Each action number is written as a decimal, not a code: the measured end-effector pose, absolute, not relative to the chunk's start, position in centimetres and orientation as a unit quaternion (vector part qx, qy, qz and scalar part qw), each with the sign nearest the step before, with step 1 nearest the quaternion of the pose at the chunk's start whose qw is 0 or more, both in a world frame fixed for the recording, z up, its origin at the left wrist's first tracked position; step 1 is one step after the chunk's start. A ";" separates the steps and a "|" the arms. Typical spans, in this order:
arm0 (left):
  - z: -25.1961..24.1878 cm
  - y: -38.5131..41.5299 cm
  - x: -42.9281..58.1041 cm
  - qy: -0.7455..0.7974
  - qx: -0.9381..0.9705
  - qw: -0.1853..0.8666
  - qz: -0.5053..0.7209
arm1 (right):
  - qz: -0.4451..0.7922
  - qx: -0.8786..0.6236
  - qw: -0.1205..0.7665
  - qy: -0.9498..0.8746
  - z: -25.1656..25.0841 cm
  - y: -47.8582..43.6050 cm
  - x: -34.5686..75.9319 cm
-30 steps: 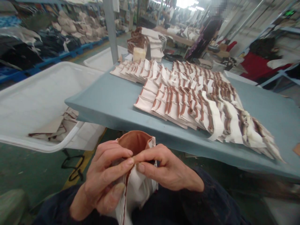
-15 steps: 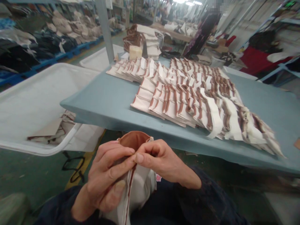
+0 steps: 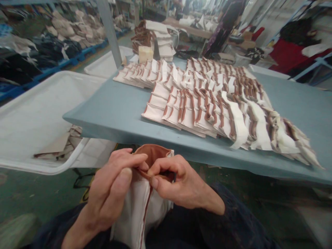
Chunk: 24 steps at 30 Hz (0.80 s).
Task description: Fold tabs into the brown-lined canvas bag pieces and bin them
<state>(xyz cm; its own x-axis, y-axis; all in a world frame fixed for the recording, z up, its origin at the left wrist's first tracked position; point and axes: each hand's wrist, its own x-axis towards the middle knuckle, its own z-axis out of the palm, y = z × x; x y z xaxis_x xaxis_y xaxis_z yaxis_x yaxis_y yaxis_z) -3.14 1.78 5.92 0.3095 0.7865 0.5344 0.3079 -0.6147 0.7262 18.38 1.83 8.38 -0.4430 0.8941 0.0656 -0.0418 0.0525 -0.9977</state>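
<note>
A cream fabric bag (image 3: 135,204) with a brown lining (image 3: 153,152) and a dark brown seam down its side stands mouth-up in front of me. My right hand (image 3: 173,180) pinches its near rim between thumb and index finger, beside the top of the seam. At the left of the mouth, my left hand (image 3: 111,186) holds the rim, its fingers reaching over the edge and its thumb on the near side. Part of the left fingers is hidden behind the rim. The bag's bottom falls outside the picture.
Rows of cream pieces with brown edging (image 3: 186,110) lie overlapped on a blue-grey table (image 3: 103,114). White plastic bins (image 3: 44,97) stand at the left, the nearest holding some fabric pieces (image 3: 59,145). A metal post (image 3: 109,31) rises behind the table. Another person (image 3: 223,27) stands at the back.
My left hand has turned and shifted left, its thumb rising from low on the bag toward the rim. My right hand keeps its pinch at the rim. The view has tilted slightly down.
</note>
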 end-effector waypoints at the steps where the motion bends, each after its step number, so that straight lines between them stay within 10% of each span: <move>1: 6.4 2.5 -3.2 0.324 0.799 0.231 0.450 | 0.562 -0.354 0.408 -0.626 8.4 1.8 18.3; 11: 6.6 5.1 -2.2 0.222 0.871 0.191 0.394 | 0.337 -0.331 0.491 -0.732 7.5 1.7 17.4; 24: 8.5 4.6 -6.0 0.263 0.873 0.287 0.294 | 0.192 -0.320 0.387 -0.843 7.5 2.8 17.7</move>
